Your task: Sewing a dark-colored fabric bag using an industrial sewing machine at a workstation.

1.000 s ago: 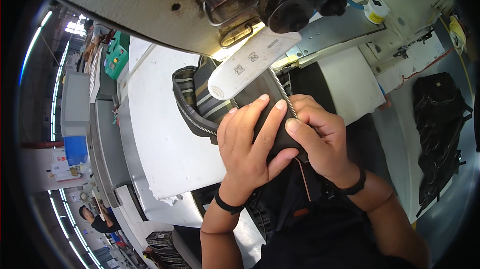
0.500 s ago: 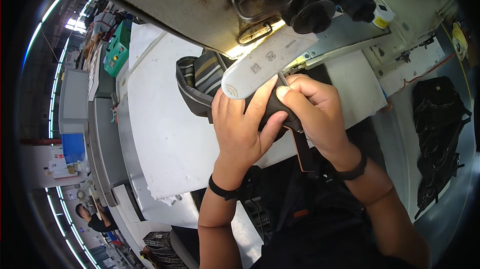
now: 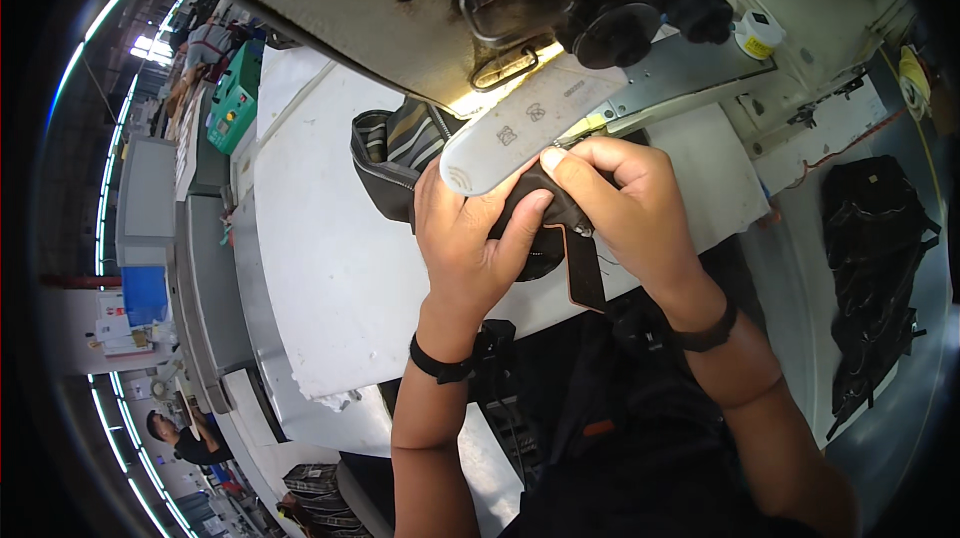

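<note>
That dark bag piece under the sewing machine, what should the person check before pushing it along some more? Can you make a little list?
1. Both hands on the piece: ok. The left hand and right hand both press the dark bag piece.
2. Fingertips away from the needle: cannot tell. The white lamp bar hides the needle spot.
3. Brown-edged strap lying free: ok. It hangs off the table edge, not under a hand.
4. Striped lining flat: not ok. It bunches up behind the machine arm.
5. White table room on the left: ok. Bare surface shows there.
</note>
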A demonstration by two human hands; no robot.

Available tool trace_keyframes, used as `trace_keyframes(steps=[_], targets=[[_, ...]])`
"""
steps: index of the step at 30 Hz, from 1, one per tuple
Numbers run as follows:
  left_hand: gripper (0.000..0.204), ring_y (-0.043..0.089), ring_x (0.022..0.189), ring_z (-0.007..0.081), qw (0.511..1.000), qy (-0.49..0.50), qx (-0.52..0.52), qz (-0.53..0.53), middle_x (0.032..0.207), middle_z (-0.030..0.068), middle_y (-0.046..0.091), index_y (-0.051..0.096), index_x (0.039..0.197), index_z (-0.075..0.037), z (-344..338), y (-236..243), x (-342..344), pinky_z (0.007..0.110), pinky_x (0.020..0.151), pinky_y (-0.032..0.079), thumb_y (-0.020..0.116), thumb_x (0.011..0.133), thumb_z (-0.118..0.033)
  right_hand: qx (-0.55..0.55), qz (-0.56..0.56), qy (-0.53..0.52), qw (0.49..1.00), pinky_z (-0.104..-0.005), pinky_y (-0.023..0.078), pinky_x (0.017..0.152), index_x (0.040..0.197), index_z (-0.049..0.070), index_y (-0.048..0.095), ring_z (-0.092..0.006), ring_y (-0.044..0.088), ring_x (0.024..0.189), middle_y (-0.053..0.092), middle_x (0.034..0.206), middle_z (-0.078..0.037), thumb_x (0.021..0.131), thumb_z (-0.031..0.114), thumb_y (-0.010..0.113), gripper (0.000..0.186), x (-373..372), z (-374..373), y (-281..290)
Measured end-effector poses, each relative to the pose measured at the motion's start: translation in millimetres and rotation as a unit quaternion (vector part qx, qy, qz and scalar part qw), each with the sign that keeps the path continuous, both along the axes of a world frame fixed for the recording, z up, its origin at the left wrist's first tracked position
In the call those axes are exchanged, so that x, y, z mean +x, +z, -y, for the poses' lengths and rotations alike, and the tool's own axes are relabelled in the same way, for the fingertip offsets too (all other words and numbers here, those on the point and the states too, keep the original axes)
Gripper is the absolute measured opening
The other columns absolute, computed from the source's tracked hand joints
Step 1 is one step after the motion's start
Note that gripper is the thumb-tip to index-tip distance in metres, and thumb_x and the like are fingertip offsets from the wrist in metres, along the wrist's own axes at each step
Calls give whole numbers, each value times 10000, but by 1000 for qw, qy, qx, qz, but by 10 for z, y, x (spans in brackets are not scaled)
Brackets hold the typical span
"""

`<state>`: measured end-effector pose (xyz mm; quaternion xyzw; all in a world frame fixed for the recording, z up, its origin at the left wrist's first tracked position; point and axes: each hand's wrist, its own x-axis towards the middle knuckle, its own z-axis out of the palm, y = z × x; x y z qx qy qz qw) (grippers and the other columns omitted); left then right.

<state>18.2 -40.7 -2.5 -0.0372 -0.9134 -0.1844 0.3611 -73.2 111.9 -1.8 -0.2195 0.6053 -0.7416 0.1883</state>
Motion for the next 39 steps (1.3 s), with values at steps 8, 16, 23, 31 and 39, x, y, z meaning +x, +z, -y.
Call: trace_keyframes(steps=[8,16,23,31,39], targets=[[337,618,1152,334,998,-41,-35,-25,1255,157,668,719,1192,-21,-94,118,39,439,1029,464,724,892,-174,9,-23,40,999,-243,424,596,963,-47,712,-53,503,651,607,706,6,1023,158,574,254,-82,-99,-83],[446,649,1120,258,993,-36,-113,-14,1167,36,679,708,1164,-121,-262,91,50,438,1021,458,764,724,-67,-30,-187,3,982,-346,540,916,1269,17,651,-244,658,1117,672,1243,-152,962,42,569,319,-17,-284,-454],[421,674,1095,255,993,-15,-114,-12,1172,61,703,680,1147,-91,-294,79,70,408,944,479,756,739,-20,-16,-198,-5,980,-378,526,945,1169,28,685,-290,655,1116,704,1146,-125,958,73,617,227,-63,-263,-394],[435,697,1054,309,998,-19,-50,21,1142,171,724,637,1150,5,-388,253,121,395,945,527,814,756,62,-6,-184,4,983,-377,522,904,1095,23,698,-281,647,1038,712,1065,-115,961,86,637,160,-71,-309,-277],[414,695,1052,316,999,-25,-4,26,1140,185,725,645,1159,7,-385,270,90,390,946,523,806,782,66,-13,-231,-44,972,-381,528,859,1049,17,708,-290,663,965,717,1007,-118,945,46,647,123,-83,-242,-272]])
